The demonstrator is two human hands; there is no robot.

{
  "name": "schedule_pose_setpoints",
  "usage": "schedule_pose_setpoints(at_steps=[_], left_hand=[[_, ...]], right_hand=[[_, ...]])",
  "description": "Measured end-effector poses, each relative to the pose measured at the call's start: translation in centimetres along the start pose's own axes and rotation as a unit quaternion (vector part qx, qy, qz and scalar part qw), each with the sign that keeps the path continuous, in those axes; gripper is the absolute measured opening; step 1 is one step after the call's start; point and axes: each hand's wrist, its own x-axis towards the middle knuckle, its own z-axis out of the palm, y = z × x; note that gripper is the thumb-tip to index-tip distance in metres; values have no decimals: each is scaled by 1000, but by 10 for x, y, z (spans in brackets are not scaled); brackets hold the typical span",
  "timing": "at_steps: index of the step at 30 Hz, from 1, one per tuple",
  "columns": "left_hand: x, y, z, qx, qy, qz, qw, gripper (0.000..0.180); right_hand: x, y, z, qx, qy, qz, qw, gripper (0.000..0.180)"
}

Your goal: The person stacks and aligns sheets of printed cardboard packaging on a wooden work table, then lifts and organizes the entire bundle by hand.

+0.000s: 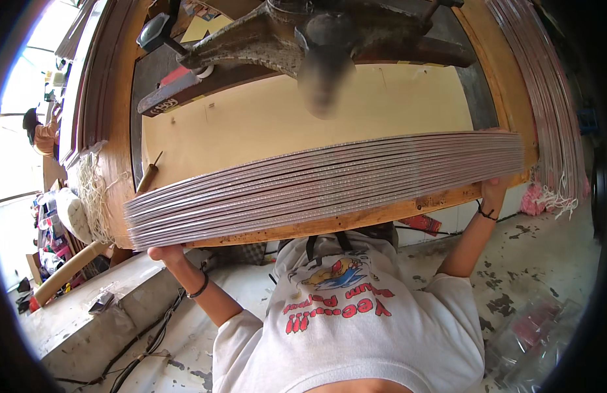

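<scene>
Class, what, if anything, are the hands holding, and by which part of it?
A long stack of thin grey strips: left hand near its left end, right hand near its right end.

Awl (147,178) beyond the left hand (166,253), string (92,196) and tube (71,273) to its left, cables (145,355) below.
Right of the right hand (494,187) sits a pink bundle (532,199), with clear packets (536,334) below; beyond and between both hands stands a press (254,54).
</scene>
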Motion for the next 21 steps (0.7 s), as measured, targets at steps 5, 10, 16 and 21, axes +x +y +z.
schedule_pose_setpoints(at_steps=[5,10,16,21], left_hand=[[1,-1,5,17,19,35,999,119],[-1,-7,-3,1,44,45,998,126],[19,86,85,95,-55,207,972,135],[-1,196,114,432,-203,369,797,132]], right_hand=[[-5,-2,4,-7,20,-23,1000,87],[-6,-5,6,-89,55,58,993,89],[-25,66,-32,33,74,27,996,92],[-14,60,-13,21,-4,62,998,103]])
